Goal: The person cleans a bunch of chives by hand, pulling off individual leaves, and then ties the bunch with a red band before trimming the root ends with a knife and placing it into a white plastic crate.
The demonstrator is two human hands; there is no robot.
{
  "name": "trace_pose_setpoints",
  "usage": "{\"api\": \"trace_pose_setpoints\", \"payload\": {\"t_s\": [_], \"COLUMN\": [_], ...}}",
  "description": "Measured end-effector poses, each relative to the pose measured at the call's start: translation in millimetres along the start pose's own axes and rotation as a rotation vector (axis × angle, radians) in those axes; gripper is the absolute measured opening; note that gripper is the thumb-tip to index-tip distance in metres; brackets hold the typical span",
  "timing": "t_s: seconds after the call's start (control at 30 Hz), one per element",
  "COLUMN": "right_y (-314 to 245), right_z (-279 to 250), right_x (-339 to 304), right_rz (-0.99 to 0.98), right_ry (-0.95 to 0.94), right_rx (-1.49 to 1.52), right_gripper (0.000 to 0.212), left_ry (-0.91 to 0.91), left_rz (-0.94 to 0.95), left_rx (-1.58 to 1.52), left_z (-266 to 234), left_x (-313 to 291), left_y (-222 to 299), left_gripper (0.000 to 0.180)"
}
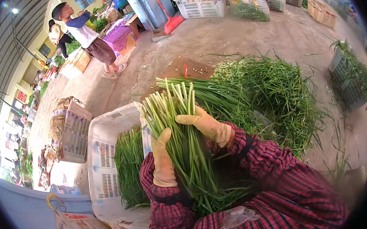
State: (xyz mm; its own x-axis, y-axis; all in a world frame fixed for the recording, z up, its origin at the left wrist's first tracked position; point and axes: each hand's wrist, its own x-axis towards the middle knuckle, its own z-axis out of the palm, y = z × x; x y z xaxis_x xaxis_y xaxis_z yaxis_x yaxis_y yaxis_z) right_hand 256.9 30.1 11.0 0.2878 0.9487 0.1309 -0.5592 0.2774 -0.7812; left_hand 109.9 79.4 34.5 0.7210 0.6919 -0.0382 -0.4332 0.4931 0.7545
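A thick bunch of garlic chives (186, 144), with pale stem ends pointing away from me and green leaves hanging toward my lap, is held between my two gloved hands. My left hand (163, 163), in a cream rubber glove, is closed around the bunch's left side with the thumb up. On the other side, my right hand (208, 125) grips the stems near their pale ends, its thumb lying across them. The fingers behind the bunch are hidden. Just left stands a white plastic crate (100, 125) with more chives (129, 170) packed inside.
Loose greens (280, 89) form a large heap to my right, beside a brown board (190, 68) on the floor. A grey crate (348, 80) stands at far right, another white crate (76, 131) at left. Farther off are a standing person (87, 36), a red broom (173, 24) and stacked crates (201, 6).
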Motion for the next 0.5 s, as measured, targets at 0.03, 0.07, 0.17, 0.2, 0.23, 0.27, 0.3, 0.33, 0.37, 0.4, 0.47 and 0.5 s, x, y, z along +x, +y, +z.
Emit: {"api": "trace_pose_setpoints", "payload": {"t_s": [0.03, 0.07, 0.17, 0.2, 0.23, 0.27, 0.3, 0.33, 0.37, 0.4, 0.47, 0.5], "right_y": [0.2, 0.0, -0.6, -3.5, -4.1, -5.7, -6.5, -5.5, -5.8, -4.0, -1.7, -1.6], "right_z": [-1.7, -3.4, -6.4, -9.9, -10.8, -13.0, -14.3, -14.0, -14.6, -13.1, -9.3, -7.0], "right_x": [-1.0, -0.8, 4.7, 6.3, 8.7, 9.5, 10.2, 10.6, 9.7, 9.6, 7.4, 6.3], "right_rz": [-0.027, 0.042, -0.239, -0.404, -0.436, -0.406, -0.406, -0.326, -0.280, -0.233, -0.354, -0.359], "right_ry": [-0.022, -0.018, -0.119, -0.062, -0.085, -0.129, -0.147, -0.147, -0.118, -0.090, 0.071, 0.125], "right_rx": [0.063, -0.056, -0.547, -0.923, -0.955, -1.015, -1.062, -1.082, -1.088, -1.094, -0.934, -0.910], "right_gripper": [0.051, 0.042, 0.039, 0.044, 0.047, 0.050, 0.053, 0.057, 0.060, 0.064, 0.071, 0.075], "left_ry": [-0.049, -0.116, -0.080, -0.101, -0.103, -0.137, -0.174, -0.151, -0.131, -0.130, -0.077, -0.037], "left_rz": [-0.064, -0.221, -0.360, -0.402, -0.421, -0.434, -0.436, -0.432, -0.418, -0.398, -0.389, -0.382], "left_rx": [-0.102, -0.179, -0.175, -0.200, -0.223, -0.245, -0.268, -0.235, -0.200, -0.173, -0.182, -0.185], "left_z": [-0.5, -2.7, -11.6, -15.7, -19.7, -23.0, -25.7, -27.0, -27.1, -26.1, -21.4, -18.4], "left_x": [-2.5, -4.8, -4.6, -4.5, -3.2, -1.5, -0.2, 0.4, 0.9, 1.0, 0.1, -0.7], "left_y": [2.8, 6.6, 8.2, 8.2, 8.0, 7.7, 7.2, 6.8, 6.7, 6.7, 6.5, 6.7], "left_gripper": [0.052, 0.051, 0.052, 0.052, 0.051, 0.051, 0.050, 0.050, 0.050, 0.050, 0.049, 0.049]}}
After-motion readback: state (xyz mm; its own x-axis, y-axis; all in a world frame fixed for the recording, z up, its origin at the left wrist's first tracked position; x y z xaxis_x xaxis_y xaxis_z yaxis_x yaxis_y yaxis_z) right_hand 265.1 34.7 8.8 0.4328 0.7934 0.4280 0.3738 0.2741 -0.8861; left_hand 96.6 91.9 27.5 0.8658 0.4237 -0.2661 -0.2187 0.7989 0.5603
